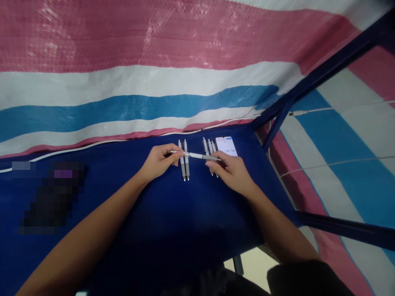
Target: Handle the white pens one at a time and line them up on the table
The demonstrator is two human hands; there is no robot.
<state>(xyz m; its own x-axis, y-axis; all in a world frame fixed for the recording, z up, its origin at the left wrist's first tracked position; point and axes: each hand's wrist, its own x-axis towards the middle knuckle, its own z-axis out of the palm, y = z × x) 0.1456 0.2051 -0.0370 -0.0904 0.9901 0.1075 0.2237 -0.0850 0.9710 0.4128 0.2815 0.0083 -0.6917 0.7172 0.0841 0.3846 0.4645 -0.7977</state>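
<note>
Between my two hands a white pen with a grey grip (197, 156) is held nearly level above the blue table. My left hand (160, 160) pinches its left end between thumb and fingers. Around the grey end at the right, the fingers of my right hand (231, 168) are closed. Beneath the held pen, two similar pens (185, 168) lie side by side, tips toward me. Another group of three pens (208, 144) lies to the right, partly covered by my right hand.
A lit phone (226, 144) showing a timer lies beyond my right hand. At the left is a dark, pixelated object (55, 197). A white cable (92, 144) runs along the back edge of the table (173, 222), before a striped sheet (138, 107). Dark frame bars (308, 90) stand at the right.
</note>
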